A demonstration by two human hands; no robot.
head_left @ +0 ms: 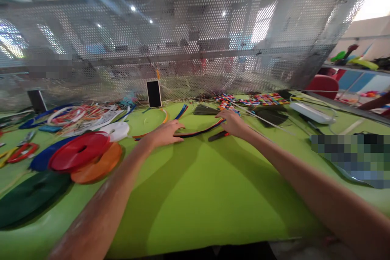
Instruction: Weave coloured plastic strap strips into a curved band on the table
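A bundle of thin coloured strips (199, 134), dark with orange and red edges, runs in a shallow curve between my hands over the green tabletop (210, 195). My left hand (166, 133) rests over the left part of the bundle, thumb and fingers apart. At the other end, my right hand (232, 122) has its fingers closed around the strips. Just below the right fingers lies a short dark tool (217, 136) with a reddish end; its kind is unclear. Woven multicoloured pieces (269, 99) lie behind the right hand.
Flat rolls of strip lie at left: red (81, 151), orange (99, 164), dark green (35, 199) and white (117, 131). Orange-handled scissors (22, 152) are beyond them. A phone (154, 94) stands against the perforated metal screen (189, 48). A white power strip (312, 113) lies right.
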